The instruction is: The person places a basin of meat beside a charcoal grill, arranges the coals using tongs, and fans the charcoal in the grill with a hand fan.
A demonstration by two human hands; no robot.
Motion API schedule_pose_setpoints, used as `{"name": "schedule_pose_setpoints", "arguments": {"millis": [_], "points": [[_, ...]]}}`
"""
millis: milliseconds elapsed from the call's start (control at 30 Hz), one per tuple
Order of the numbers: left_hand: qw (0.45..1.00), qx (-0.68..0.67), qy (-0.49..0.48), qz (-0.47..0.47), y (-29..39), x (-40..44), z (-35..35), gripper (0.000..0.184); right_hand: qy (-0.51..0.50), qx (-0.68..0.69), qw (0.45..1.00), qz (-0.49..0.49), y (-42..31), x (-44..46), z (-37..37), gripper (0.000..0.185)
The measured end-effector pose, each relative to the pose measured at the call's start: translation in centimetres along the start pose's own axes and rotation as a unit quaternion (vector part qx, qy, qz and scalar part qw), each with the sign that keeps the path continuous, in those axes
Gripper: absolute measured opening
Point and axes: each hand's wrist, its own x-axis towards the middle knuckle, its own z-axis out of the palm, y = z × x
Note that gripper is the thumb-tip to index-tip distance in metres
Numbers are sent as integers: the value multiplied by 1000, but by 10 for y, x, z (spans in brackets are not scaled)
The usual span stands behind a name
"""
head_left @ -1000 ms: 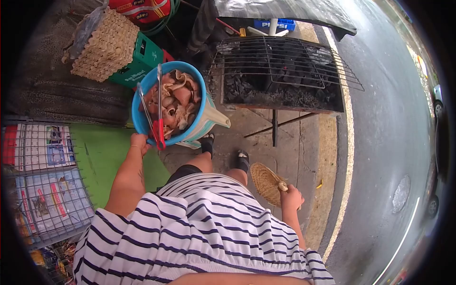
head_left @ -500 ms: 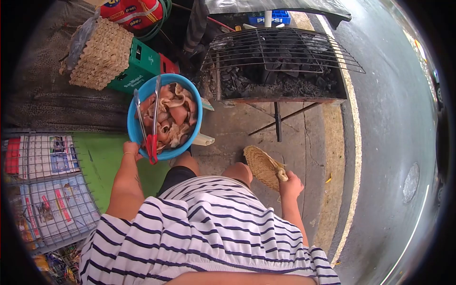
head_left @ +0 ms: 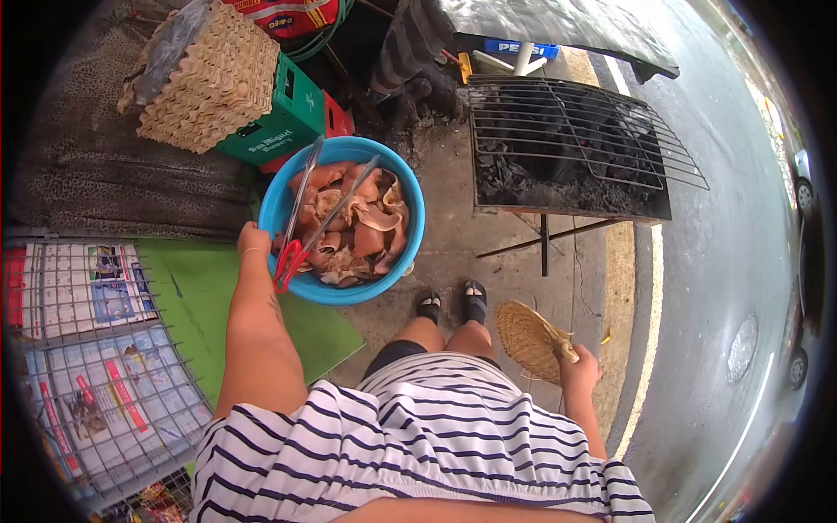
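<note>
My left hand (head_left: 254, 240) is closed on the left rim of a blue basin (head_left: 416, 196). Raw-looking meat pieces (head_left: 370, 240) fill the basin, and metal tongs with red grips (head_left: 289, 261) lie over them on the left side. My right hand (head_left: 579, 370), fingers closed, grips the short handle of a woven fan (head_left: 527, 338), which hangs low at the right of my legs. Ahead to the right, a wire grate (head_left: 575, 131) lies over a charcoal grill (head_left: 571, 212) with dark coals and grey ash. Neither hand touches the grill.
Stacked egg trays (head_left: 209, 87) rest on a green crate (head_left: 283, 118) at upper left. A green board (head_left: 205, 314) and a wire rack (head_left: 96, 327) stand at left. Grill legs (head_left: 545, 244) reach the pavement. The road (head_left: 706, 261) runs along the right, with a car (head_left: 800, 366) at its edge.
The basin has shifted right and towards me with my left hand, and the tongs have turned and spread over the meat. The stool under it has gone from view. The fan has moved right.
</note>
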Motion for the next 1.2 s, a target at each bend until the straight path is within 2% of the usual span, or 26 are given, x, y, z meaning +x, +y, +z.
{"name": "schedule_pose_setpoints", "arguments": {"millis": [100,267,367,433,533,567,633,700,767,800,833,867,900,967,1000,1067,1167,1200], "points": [[999,13,-23,25,-8,38,4,25,38,11,999,-21,-6,-9,-7,34],[995,-45,-89,32,-50,88,6,27,108,-29,992,61,-28,-35,-29,27],[980,-148,-130,21,-62,90,0,28,80,62,984,146,-55,-48,-50,29],[962,-214,-169,-20,-34,42,-34,29,92,136,978,127,-52,-58,-55,34],[937,-292,-191,-21,-53,47,-24,19,132,243,956,99,-41,-64,-39,39],[945,-278,-171,0,-66,58,-14,18,149,277,945,90,-33,-65,-27,41],[958,-254,-126,43,-75,73,3,17,153,403,901,38,-22,-67,-18,32],[978,-180,-75,70,-75,72,7,29,130,533,836,7,-29,-77,-26,29],[988,-118,-4,103,-82,80,17,36,89,546,831,53,-19,-79,-34,33],[992,-82,-2,94,-72,66,4,45,79,548,830,69,-25,-84,-43,35],[996,-42,30,73,-60,50,-8,45,68,551,827,86,-25,-85,-51,37],[997,-2,62,52,-49,36,-19,44,50,511,855,77,-12,-80,-51,44],[994,39,95,29,-36,16,-33,44,44,454,888,63,-2,-77,-60,42],[981,43,167,84,10,-45,-82,42,33,336,941,35,15,-67,-74,40],[972,50,203,110,23,-69,-94,41,68,310,948,25,23,-63,-82,40],[974,24,169,148,37,-85,-91,39,134,251,959,-2,37,-49,-101,41],[981,58,128,136,45,-104,-73,39,108,289,951,-28,78,-14,-118,37],[972,61,174,145,47,-114,-67,38,94,383,919,-29,74,-13,-132,33]]}}
